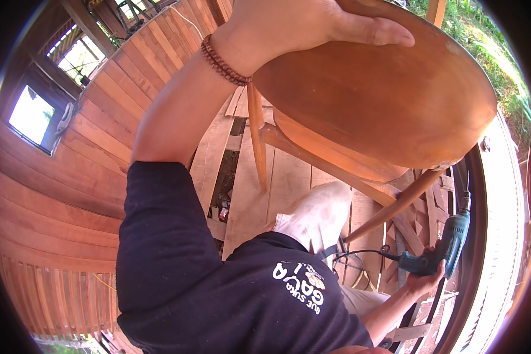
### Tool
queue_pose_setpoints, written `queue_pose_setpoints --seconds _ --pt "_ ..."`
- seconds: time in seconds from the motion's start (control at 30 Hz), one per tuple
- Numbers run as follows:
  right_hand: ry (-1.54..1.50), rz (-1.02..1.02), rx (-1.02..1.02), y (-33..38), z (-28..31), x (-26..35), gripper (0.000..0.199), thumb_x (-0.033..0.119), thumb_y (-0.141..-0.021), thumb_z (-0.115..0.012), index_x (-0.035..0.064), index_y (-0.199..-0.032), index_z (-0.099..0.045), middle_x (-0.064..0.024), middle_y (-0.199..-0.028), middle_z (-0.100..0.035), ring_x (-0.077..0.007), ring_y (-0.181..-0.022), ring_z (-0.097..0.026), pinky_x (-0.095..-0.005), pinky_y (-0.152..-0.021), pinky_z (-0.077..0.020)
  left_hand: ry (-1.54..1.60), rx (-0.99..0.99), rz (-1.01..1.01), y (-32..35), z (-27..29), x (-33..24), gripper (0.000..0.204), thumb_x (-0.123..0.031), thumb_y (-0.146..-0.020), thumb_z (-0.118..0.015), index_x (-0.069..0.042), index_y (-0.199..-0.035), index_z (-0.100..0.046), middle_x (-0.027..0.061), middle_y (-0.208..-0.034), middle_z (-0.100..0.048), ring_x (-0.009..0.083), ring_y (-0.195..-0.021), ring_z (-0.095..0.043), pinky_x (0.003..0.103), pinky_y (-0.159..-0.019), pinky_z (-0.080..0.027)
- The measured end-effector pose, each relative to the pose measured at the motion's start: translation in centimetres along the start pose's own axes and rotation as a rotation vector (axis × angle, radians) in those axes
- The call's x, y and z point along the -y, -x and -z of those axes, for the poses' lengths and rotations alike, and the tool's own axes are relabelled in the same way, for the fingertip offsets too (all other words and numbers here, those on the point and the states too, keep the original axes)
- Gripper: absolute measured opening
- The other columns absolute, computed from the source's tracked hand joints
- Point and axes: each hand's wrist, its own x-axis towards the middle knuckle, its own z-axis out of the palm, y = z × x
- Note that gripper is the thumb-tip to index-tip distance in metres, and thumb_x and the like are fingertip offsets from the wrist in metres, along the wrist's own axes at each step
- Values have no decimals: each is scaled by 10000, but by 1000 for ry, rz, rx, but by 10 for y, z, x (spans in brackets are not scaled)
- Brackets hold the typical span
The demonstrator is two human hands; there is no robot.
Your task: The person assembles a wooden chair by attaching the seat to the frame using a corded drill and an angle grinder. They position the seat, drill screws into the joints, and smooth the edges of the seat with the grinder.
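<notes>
A plank wall (71,177) curved up the left side, with a window (32,115) set into it. Below lay a floor (289,177) of loose boards, gaps showing between them and a small red object (223,211) down in one gap.

A round wooden stool (383,100) filled the upper right, tilted so its seat faced the camera; its legs and crossbars ran down toward the floor behind it. It hid much of the floor and the grass (484,35) beyond.

The person's dark shirt (218,289) took up the lower middle, blocking the floor beneath; a pale trouser knee (321,212) stuck out past it.

The left hand (301,23), a bead bracelet (224,62) on its wrist, was closed over the stool's top rim, thumb lying flat across the seat.

The right hand (425,277), low at the right, was wrapped around the grip of a teal drill (451,245), its cord (360,253) trailing left. The drill hung well apart from the stool.
</notes>
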Motion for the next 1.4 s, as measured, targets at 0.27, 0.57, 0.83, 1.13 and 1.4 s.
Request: queue_pose_setpoints --seconds 0.27,0.57,0.83,1.13,1.4 --pt "28 -12 -55 4 -6 2 576 320 -919 -577 -86 -1319 -491 -184 -1236 -613 -234 -972 -595 -343 -934 -463 -111 57 9 1 14 -24 602 -609 -686 -821 -47 -570 -639 5 -462 -521 80 -402 -476 247 -381 -377" --pt "-1 -69 -47 4 8 2 584 348 -925 -564 -80 -1319 -502 -176 -1241 -622 -238 -979 -610 -344 -915 -477 -125 64 -6 1 8 -9 576 -609 -693 -814 -49 -647 -688 12 -491 -556 89 -442 -535 242 -409 -410" --pt "-130 82 -15 -2 -18 1 743 446 -858 -611 -38 -1392 -430 -229 -1260 -574 -251 -951 -620 -420 -882 -499 -110 244 89 0 5 -23 380 -368 -783 -814 -63 -971 -688 107 -829 -696 212 -708 -669 279 -646 -513" --pt "-154 223 137 -33 -67 45 879 493 -782 -662 -63 -1404 -386 -274 -1215 -581 -268 -936 -642 -478 -934 -505 -226 330 100 -13 -14 -32 464 -465 -803 -788 -39 -949 -679 93 -796 -676 169 -685 -637 278 -638 -504" --pt "-271 362 290 -61 -57 -22 931 572 -780 -647 -70 -1392 -364 -294 -1179 -560 -294 -850 -611 -487 -889 -481 -262 267 -50 -6 -27 -34 490 -495 -885 -694 -20 -1002 -664 59 -771 -664 156 -694 -630 284 -651 -489"
